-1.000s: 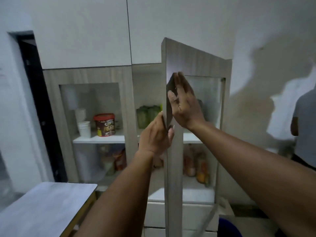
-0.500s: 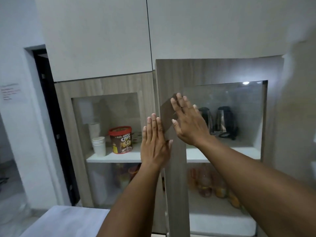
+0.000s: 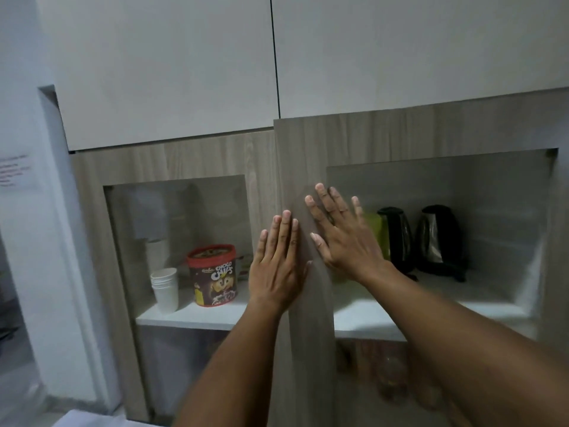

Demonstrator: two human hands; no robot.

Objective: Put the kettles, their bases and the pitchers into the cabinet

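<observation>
At the cabinet front: two bare hands lie flat against the wood-grain doors.
Left hand (image 3: 278, 266): palm open, fingers together, gripping nothing, pressed on the frame beside the door seam.
Right hand (image 3: 343, 234): open, fingers spread on the right door (image 3: 308, 167).
Kettles: two dark kettles (image 3: 397, 238) (image 3: 438, 240) stand side by side on the white shelf (image 3: 480, 306) behind the glass.
Green pitcher (image 3: 377, 232): just left of the kettles, partly hidden by the right hand.
Left compartment: Choco Chips tub (image 3: 212, 274) beside stacked paper cups (image 3: 164, 288).
</observation>
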